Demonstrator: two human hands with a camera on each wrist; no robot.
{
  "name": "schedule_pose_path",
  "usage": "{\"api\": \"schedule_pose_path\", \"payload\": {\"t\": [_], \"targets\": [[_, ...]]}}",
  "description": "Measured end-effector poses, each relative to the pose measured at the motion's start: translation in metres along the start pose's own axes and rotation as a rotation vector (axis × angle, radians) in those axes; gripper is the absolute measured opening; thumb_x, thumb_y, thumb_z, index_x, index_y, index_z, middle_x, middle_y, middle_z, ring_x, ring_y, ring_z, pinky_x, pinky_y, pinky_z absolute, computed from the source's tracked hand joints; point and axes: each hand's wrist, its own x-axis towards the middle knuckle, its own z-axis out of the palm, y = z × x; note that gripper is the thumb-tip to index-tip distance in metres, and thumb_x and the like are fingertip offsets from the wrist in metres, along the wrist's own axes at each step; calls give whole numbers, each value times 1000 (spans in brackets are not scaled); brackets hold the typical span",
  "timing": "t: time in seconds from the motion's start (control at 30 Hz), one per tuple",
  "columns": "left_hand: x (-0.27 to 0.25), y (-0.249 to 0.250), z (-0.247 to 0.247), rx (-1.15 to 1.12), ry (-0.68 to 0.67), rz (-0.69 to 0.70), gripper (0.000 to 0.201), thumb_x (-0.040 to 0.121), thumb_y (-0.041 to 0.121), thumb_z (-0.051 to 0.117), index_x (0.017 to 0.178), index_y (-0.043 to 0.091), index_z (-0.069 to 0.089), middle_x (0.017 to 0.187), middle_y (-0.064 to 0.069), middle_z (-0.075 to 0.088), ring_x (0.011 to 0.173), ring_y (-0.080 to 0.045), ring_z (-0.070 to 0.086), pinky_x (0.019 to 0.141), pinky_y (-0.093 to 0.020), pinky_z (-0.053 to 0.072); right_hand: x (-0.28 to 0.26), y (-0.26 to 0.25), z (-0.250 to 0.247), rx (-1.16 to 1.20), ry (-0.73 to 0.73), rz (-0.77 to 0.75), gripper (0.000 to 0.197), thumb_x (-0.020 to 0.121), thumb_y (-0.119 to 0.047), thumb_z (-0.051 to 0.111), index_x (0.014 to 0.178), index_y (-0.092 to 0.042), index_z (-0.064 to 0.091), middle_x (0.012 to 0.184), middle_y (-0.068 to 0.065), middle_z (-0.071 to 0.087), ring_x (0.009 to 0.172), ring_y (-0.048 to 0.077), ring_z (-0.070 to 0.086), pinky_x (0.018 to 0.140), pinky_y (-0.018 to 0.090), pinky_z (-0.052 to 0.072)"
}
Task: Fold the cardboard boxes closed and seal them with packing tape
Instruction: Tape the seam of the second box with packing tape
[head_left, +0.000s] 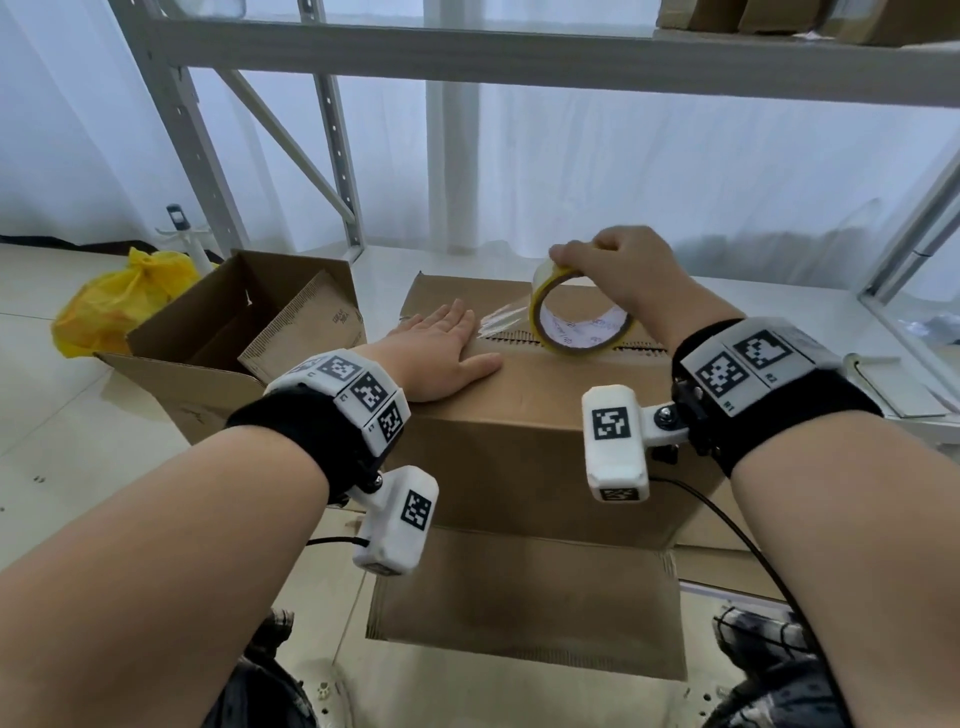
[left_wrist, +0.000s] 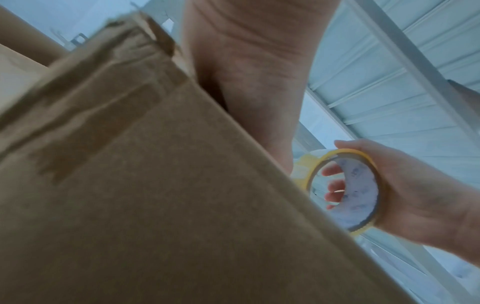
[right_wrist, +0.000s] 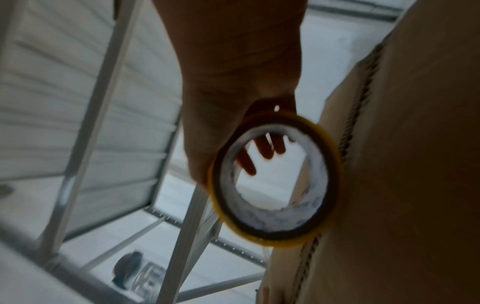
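A closed brown cardboard box (head_left: 519, 415) stands in front of me, its two top flaps meeting along a seam. My left hand (head_left: 441, 353) lies flat with straight fingers on the top's left end, pressing down where a clear tape strip (head_left: 498, 318) starts. My right hand (head_left: 623, 275) grips a yellow-edged roll of packing tape (head_left: 582, 317) from above, standing it on the seam just right of my left hand. The stretched strip runs from the roll to my left hand. The roll (left_wrist: 345, 191) also shows in the left wrist view, and the roll (right_wrist: 275, 181) beside the box (right_wrist: 402, 164) in the right wrist view.
An open cardboard box (head_left: 234, 332) with loose cardboard inside sits on the floor at left, a yellow plastic bag (head_left: 119, 301) behind it. Grey metal shelving (head_left: 332, 156) rises behind the boxes. A flat cardboard sheet (head_left: 524, 597) lies under the box toward me.
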Motion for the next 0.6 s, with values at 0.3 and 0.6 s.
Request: {"api": "schedule_pose_path", "payload": {"t": [0.3, 0.6], "targets": [[6, 46, 3, 5, -50, 28, 95, 89, 71, 24, 151, 6, -7, 158, -13, -13, 146, -22, -10, 118, -34, -4, -7, -3, 17, -20, 1, -68, 38, 82, -43, 63, 66, -16, 42, 64, -2, 43, 62, 16, 41, 61, 32, 33], [-6, -9, -1, -1, -7, -128, 82, 94, 63, 19, 151, 9, -5, 159, -10, -10, 147, -19, -8, 117, -32, -2, -8, -6, 13, -45, 14, -48, 36, 84, -37, 54, 61, -17, 35, 60, -1, 36, 57, 16, 35, 55, 30, 28]]}}
